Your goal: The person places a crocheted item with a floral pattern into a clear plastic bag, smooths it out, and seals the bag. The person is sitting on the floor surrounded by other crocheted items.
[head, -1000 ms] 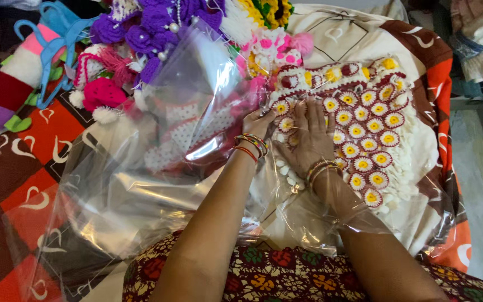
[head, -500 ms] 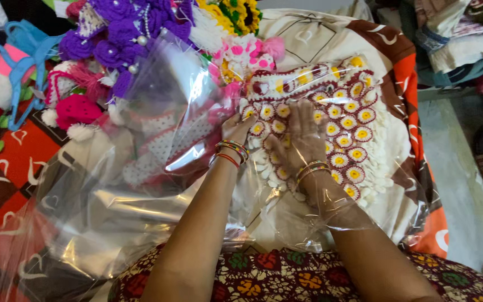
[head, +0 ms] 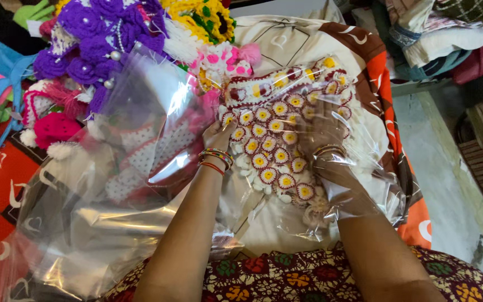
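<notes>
My right hand [head: 322, 131] lies flat inside the clear plastic bag [head: 359, 184] on the crocheted daisy piece [head: 278, 140], centre of the bed; my left hand [head: 217, 136] pinches that piece's left edge.

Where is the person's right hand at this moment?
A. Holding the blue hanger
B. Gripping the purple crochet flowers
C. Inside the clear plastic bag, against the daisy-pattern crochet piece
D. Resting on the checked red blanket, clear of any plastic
C. The right hand shows through the film of the clear plastic bag, flat against the daisy-pattern crochet piece; the left hand grips the bag's edge.
</notes>
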